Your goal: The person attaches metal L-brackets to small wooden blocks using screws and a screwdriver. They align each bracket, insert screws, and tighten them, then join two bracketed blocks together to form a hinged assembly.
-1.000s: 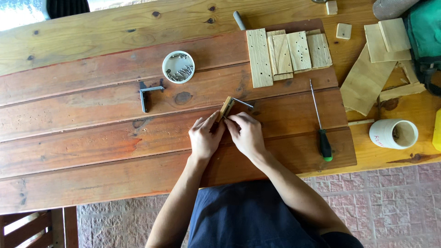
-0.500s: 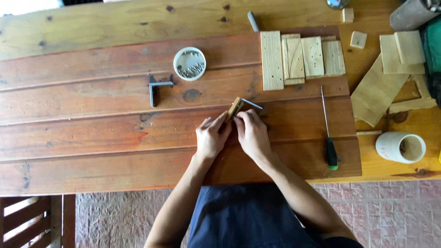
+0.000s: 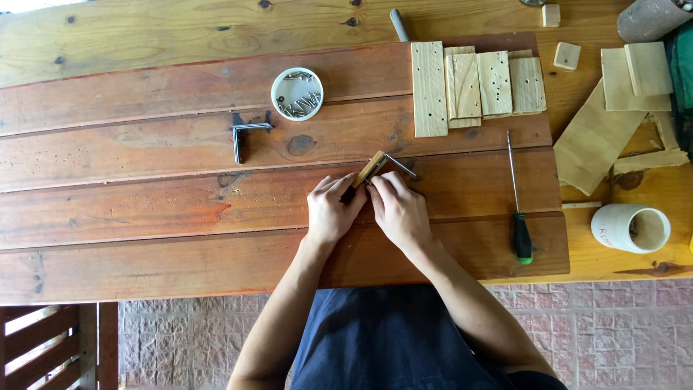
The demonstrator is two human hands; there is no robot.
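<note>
Four broad reddish-brown planks make up the desk [image 3: 144, 217], with a paler wooden surface [image 3: 180, 29] running behind and to the right of it; below its near edge lies a floor of pinkish paving bricks [image 3: 613, 318], and slats of a dark wooden chair [image 3: 43, 347] show at the lower left. Several pale boards lie at the right — at least four larger offcuts [image 3: 592, 137] beside a row of four or five small drilled slats [image 3: 476, 87]. Two little wooden cubes [image 3: 567, 55] sit above them. One white cup [image 3: 632, 228] lies on its side at the far right. One green-handled screwdriver [image 3: 520, 209] lies on the desk, and one round white dish of screws [image 3: 297, 94] with one black angle bracket [image 3: 245, 137] near it. Mid-desk, the left hand [image 3: 332, 213] and right hand [image 3: 397, 209] meet — each grip pinched narrow on a small wooden block [image 3: 369, 169] with a second metal bracket [image 3: 401, 166] against it.
</note>
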